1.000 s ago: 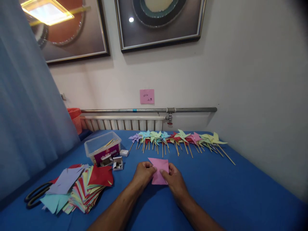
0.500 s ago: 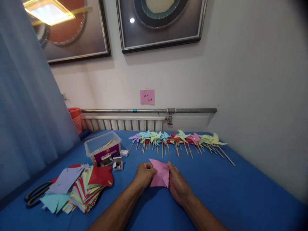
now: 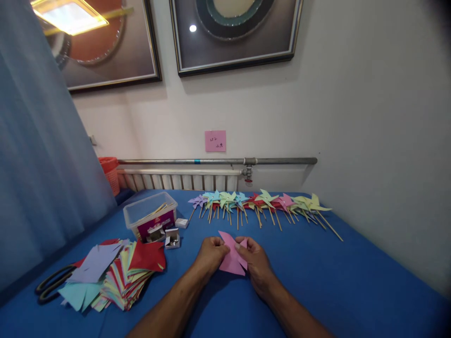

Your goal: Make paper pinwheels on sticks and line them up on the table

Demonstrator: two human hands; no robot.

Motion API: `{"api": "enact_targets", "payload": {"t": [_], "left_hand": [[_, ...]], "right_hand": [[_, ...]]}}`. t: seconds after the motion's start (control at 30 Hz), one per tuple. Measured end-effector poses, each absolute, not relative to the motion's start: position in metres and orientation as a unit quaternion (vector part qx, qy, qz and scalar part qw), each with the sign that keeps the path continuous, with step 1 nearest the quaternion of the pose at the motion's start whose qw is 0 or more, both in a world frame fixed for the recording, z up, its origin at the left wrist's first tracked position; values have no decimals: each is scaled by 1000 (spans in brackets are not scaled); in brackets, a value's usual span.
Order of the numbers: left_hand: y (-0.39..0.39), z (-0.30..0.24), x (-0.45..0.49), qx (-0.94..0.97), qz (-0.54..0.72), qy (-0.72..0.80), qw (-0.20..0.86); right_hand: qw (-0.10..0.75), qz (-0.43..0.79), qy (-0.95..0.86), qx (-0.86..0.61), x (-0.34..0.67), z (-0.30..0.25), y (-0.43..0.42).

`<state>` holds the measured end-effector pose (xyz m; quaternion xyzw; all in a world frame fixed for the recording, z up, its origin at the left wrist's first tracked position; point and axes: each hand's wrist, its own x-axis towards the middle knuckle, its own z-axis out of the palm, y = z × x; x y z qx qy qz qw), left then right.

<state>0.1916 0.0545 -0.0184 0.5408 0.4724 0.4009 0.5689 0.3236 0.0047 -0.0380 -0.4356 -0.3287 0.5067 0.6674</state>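
A pink paper square (image 3: 232,262) with slits cut in from its corners is held above the blue cloth, between both hands. My left hand (image 3: 212,253) pinches its left edge between thumb and fingers. On the other side, my right hand (image 3: 256,263) grips the right part, thumb lying over the front of the paper near the middle. Fingers behind the sheet are partly hidden. Finished paper pinwheels (image 3: 267,198) on sticks lie in a row beyond the hands.
To the left lie a stack of coloured cut paper (image 3: 125,277), black-handled scissors (image 3: 52,284) and a lilac sheet (image 3: 97,262). Behind them stand a clear plastic tub (image 3: 150,213) of sticks and an open small box (image 3: 172,238) of metal pins. A radiator (image 3: 179,178) runs along the wall.
My right thumb has moved from the paper's right edge onto its front, towards the middle. The paper's right side now bends inward. My left hand keeps its pinch.
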Motion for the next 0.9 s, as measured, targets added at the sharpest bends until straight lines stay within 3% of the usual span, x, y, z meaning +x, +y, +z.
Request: {"api": "enact_targets", "payload": {"t": [0.9], "left_hand": [[55,-23,190,516,424,431,606]], "right_hand": [[656,399,-394,-505,331,-51,16]]}}
